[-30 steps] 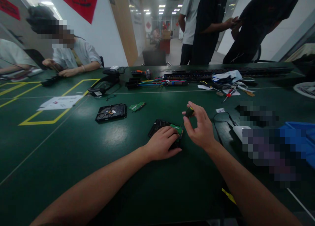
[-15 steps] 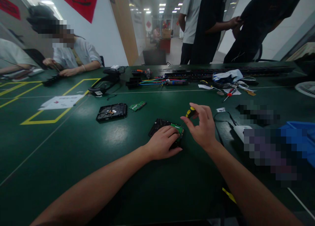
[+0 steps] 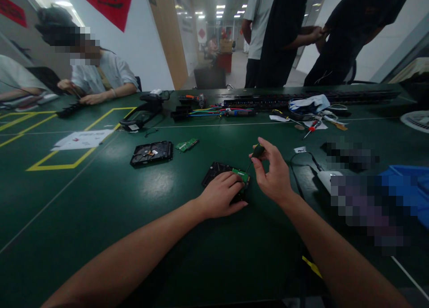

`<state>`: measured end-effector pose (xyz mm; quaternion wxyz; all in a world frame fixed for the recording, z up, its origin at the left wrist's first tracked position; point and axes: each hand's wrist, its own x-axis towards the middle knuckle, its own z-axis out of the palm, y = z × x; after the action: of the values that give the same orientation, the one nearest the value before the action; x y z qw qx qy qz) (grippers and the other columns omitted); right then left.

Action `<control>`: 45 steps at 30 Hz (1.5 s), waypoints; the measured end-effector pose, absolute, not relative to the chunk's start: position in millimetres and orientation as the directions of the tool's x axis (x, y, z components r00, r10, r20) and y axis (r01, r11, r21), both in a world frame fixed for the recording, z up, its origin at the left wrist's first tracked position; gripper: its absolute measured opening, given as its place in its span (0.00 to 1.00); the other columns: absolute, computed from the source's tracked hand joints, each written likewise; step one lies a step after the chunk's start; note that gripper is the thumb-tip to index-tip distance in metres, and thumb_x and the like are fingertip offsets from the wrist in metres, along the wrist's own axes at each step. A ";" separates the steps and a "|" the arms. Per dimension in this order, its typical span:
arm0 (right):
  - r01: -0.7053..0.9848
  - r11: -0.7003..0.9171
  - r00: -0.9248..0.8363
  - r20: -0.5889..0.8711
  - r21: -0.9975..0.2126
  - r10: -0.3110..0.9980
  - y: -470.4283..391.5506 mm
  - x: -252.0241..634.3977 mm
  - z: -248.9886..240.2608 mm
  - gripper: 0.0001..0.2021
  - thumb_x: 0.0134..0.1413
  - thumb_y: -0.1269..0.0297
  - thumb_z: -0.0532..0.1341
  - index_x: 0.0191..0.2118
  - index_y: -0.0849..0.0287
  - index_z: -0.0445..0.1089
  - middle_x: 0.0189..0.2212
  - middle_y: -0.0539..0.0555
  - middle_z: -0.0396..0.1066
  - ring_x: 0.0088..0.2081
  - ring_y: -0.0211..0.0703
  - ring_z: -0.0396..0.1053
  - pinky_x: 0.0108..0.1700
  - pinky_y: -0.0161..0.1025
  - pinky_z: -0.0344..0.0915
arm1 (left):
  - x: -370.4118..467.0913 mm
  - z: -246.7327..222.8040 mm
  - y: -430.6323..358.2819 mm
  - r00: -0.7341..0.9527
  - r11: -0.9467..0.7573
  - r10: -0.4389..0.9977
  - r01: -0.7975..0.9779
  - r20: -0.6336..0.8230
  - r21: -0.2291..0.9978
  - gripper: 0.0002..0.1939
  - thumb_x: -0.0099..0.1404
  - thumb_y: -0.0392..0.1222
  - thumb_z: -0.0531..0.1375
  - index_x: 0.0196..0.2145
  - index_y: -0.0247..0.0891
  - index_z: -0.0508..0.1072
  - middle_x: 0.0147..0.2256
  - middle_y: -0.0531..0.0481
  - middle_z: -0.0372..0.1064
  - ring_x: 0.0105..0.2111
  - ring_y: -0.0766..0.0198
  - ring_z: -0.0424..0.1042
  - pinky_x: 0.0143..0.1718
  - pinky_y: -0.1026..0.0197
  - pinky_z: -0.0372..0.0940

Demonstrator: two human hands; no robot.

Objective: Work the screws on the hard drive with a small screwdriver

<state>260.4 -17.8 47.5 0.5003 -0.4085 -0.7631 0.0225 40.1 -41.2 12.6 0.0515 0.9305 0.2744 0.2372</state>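
Observation:
A black hard drive lies on the green table in front of me, with a green circuit board along its far right side. My left hand rests over the drive, fingers across the board and thumb at the near edge, holding it down. That hand covers much of the drive. Between the thumb and fingers of my right hand is a screwdriver with a dark, yellow-marked handle. Its thin shaft slants down to the board's right end; whether the tip sits in a screw cannot be made out.
Another hard drive and a loose green circuit board lie to the left. Coloured cables and a red-handled screwdriver are farther back. A blue container stands at right. Across the table, a person's hands hold a dark part.
The screwdriver handle has turned in my right fingers, its yellow marking now mostly out of sight. My thumb has shifted slightly right; my left hand stays in place.

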 end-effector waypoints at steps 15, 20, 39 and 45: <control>0.650 0.639 -0.105 0.783 -0.412 0.613 -20.1 259.2 48.7 0.28 0.67 0.63 0.64 0.69 0.46 0.58 0.52 0.58 0.71 0.45 0.50 0.74 0.45 0.54 0.78 | 40.2 12.5 -41.7 0.737 -0.844 0.535 0.490 0.414 0.217 0.24 0.72 0.57 0.61 0.54 0.35 0.72 0.53 0.39 0.71 0.56 0.46 0.71 0.62 0.42 0.67; 0.574 0.655 -0.102 0.752 -0.491 0.652 -18.2 259.1 42.9 0.31 0.69 0.65 0.62 0.72 0.47 0.54 0.63 0.62 0.69 0.50 0.50 0.78 0.51 0.55 0.80 | 40.5 13.5 -42.0 0.734 -0.839 0.543 0.491 0.409 0.232 0.25 0.71 0.56 0.63 0.57 0.37 0.71 0.54 0.39 0.72 0.57 0.46 0.70 0.62 0.42 0.68; 0.552 0.652 -0.118 0.726 -0.519 0.678 -21.7 263.0 42.6 0.27 0.70 0.69 0.59 0.71 0.46 0.58 0.59 0.61 0.72 0.50 0.50 0.79 0.55 0.58 0.78 | 42.8 10.6 -41.9 0.719 -0.821 0.570 0.503 0.397 0.268 0.24 0.70 0.56 0.63 0.56 0.38 0.72 0.54 0.39 0.72 0.58 0.47 0.71 0.63 0.41 0.67; 0.530 0.643 -0.100 0.713 -0.552 0.694 -22.3 263.6 38.3 0.27 0.71 0.69 0.57 0.71 0.45 0.56 0.61 0.62 0.71 0.50 0.51 0.80 0.54 0.58 0.78 | 42.5 12.8 -41.8 0.720 -0.821 0.572 0.506 0.393 0.266 0.24 0.70 0.56 0.62 0.56 0.38 0.72 0.53 0.39 0.72 0.57 0.46 0.71 0.63 0.41 0.67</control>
<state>263.6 -22.3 38.3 0.5269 -0.4150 -0.7376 0.0778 42.5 -41.8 12.8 0.0700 0.9248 0.2912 0.2346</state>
